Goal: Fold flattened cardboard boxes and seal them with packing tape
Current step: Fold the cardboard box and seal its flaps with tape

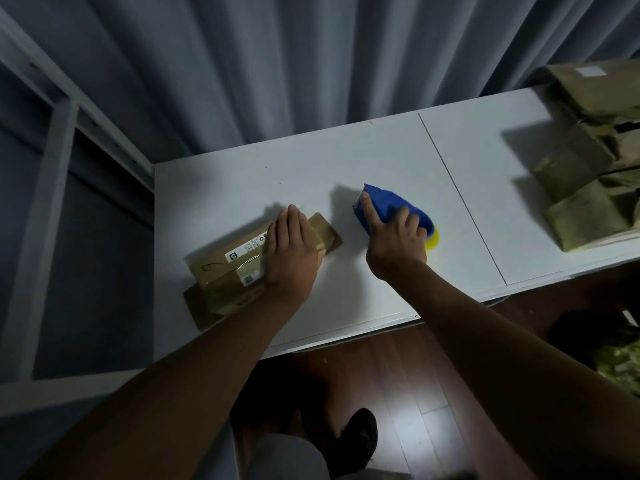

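The left hand (290, 251) covers the middle of the cardboard box (242, 265). Its label print is too small to read. The stacked boxes (588, 161) run off the right edge

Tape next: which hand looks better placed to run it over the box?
Probably the right hand: it already grips the blue tape dispenser beside the box. The left hand lies flat on the box, steadying it.

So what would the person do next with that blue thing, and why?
Probably bring the blue tape dispenser, gripped by the right hand, over to the cardboard box. The left hand presses flat on the box, and the dispenser sits apart on the table.
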